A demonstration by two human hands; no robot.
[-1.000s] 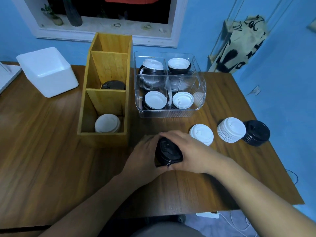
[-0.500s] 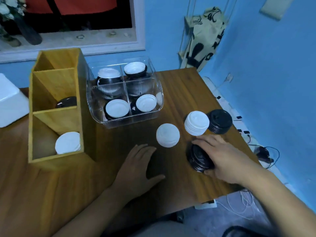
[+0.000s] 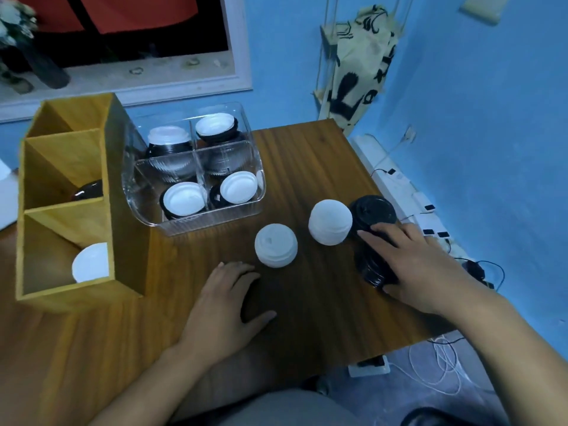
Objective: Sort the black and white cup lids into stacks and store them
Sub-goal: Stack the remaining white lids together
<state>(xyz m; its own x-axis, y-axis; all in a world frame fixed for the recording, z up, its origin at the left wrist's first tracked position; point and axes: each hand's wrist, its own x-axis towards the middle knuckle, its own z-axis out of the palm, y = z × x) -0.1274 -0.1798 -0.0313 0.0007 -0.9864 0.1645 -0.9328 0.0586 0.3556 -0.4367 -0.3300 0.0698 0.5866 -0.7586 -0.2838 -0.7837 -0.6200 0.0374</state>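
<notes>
- While my right hand (image 3: 421, 265) curls over it, thumb at its near side, the near black lid stack (image 3: 373, 269) sits by the right edge of the table (image 3: 307, 155).
- Just beyond it stands a second black stack (image 3: 372, 212), with a white stack (image 3: 330, 221) just beside it on the left; a lower white stack (image 3: 275, 245) sits further left, apart.
- My left hand (image 3: 227, 305) rests flat on the wood, fingers loose, holding nothing.
- Far left stand a clear bin (image 3: 215, 216) of lids and a wooden organiser (image 3: 126, 210).
</notes>
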